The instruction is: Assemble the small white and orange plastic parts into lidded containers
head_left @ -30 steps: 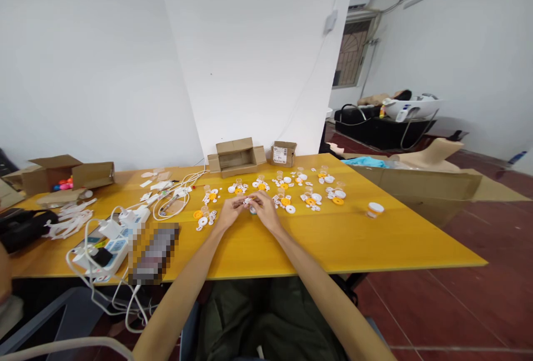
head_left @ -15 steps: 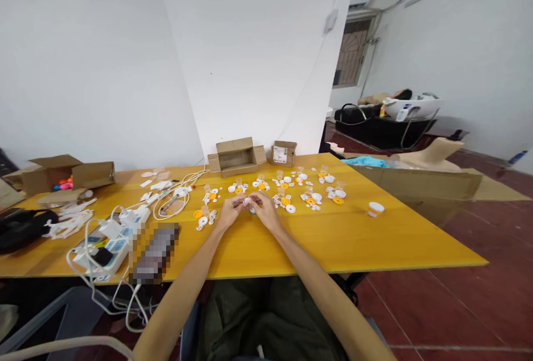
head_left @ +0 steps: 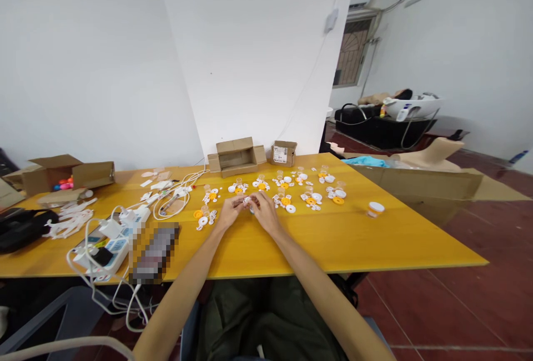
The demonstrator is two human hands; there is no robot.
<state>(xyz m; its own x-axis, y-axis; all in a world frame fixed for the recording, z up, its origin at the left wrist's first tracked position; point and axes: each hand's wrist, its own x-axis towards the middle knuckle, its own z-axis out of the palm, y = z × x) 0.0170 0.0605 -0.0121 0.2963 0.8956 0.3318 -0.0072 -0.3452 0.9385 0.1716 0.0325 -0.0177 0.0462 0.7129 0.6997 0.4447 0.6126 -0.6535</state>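
My left hand and my right hand meet over the middle of the table. Between their closed fingertips is a small white piece with dark and reddish marks; its exact kind is too small to make out. Just below the fingers a bluish-white bit shows, mostly hidden. Around the hands lie groups of parts: orange rings, white round lids, clear little cups and small marked white pieces. A closed jar with a white lid stands apart on the right.
Open cardboard boxes stand at the back by the wall, another with coloured balls at left. A power strip with white cables and a blurred phone lie at front left. The table's front edge is close.
The fingers of my right hand have shifted slightly around the small white piece, which shows a little more clearly. Everything else on the table stays in place.
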